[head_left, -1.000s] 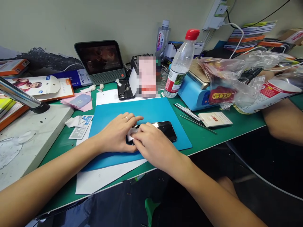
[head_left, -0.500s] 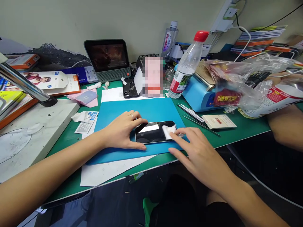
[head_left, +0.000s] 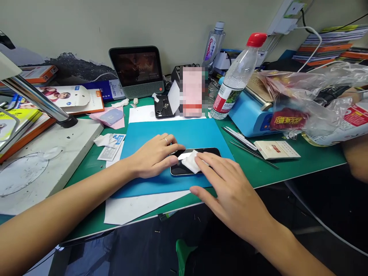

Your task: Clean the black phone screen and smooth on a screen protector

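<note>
Pale plain wall [head_left: 86,23], green-topped desk [head_left: 287,168], white power strip [head_left: 283,23] on wall, dark floor [head_left: 201,245] below

Both forearms are reaching in from the lower edge, converging toward the middle. The left hand [head_left: 153,157] is lying palm down, fingers spread flat and pointing right — a ring showing on one finger. The right hand [head_left: 230,188] is stretching forward — fingers extended, fingertips [head_left: 201,158] pressing down, no closed grip.

head cam | worn, looks forward-down | close over blue mat [head_left: 184,132] | single view
</note>
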A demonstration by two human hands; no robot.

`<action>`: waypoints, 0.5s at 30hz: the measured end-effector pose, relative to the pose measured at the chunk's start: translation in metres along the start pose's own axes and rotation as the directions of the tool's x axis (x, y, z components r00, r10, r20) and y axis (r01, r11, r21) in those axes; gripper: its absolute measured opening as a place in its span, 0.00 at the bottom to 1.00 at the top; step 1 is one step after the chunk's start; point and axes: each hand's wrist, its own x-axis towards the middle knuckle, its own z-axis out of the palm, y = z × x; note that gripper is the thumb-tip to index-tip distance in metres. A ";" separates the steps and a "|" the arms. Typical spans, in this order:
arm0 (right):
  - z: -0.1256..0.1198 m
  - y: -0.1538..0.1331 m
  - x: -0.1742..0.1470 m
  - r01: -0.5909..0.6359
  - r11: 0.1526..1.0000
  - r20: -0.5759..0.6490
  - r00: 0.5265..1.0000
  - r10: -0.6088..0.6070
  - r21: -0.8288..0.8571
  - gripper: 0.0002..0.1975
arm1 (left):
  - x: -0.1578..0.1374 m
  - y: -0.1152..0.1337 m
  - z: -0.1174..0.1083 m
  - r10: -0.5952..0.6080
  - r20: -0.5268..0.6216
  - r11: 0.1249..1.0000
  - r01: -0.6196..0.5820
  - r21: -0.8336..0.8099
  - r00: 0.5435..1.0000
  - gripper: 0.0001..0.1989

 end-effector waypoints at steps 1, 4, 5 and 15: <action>0.003 -0.002 0.003 0.020 1.000 0.023 1.000 -0.021 0.014 0.26 | 0.000 0.000 0.000 0.000 0.000 1.000 0.000 0.005 1.000 0.42; 0.013 -0.004 0.011 0.037 0.999 0.112 0.993 -0.040 0.032 0.30 | 0.000 0.000 0.000 -0.013 0.002 1.000 0.013 0.012 1.000 0.42; 0.017 -0.004 0.014 0.028 0.999 0.125 0.992 -0.032 0.031 0.32 | 0.000 0.000 0.000 -0.016 0.002 1.000 0.016 0.012 1.000 0.41; 0.015 -0.020 0.019 0.071 0.971 0.134 0.986 -0.103 0.227 0.31 | 0.001 -0.001 0.000 -0.025 -0.004 1.000 0.025 0.000 1.000 0.44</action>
